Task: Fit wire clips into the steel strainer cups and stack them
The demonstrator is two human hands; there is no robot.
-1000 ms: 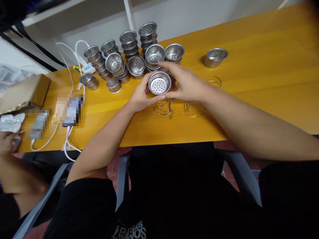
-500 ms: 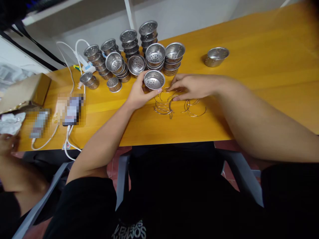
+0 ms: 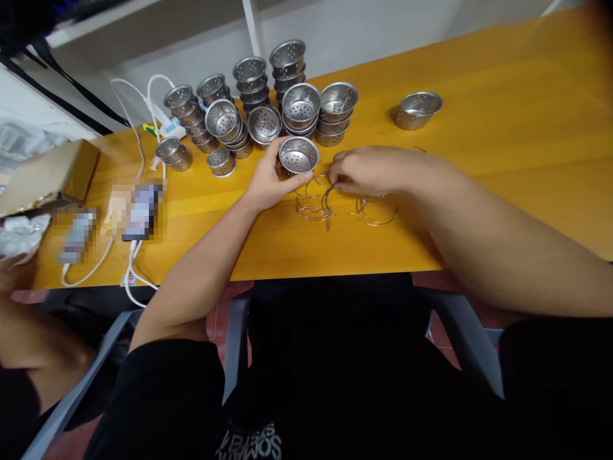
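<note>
Metal cup [image 3: 299,156] with holes sits just above the centre of the frame, held by the person's left hand [image 3: 268,182], whose fingers [image 3: 293,184] are clamped around its side; just right of it, the right hand [image 3: 368,169] is at some curved wires [image 3: 315,218] on the worktop [image 3: 507,134], fingers bunched together, whether on a wire one cannot tell; stacked cups [image 3: 288,69] stand at upper middle

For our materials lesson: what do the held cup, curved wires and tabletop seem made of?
Held cup: probably stainless steel, polished; silvery with bright reflections.
Curved wires: likely metal, smooth; thin, with glints.
Tabletop: wood or wood-look laminate, apparently glossy; yellow-brown with faint grain streaks.
</note>
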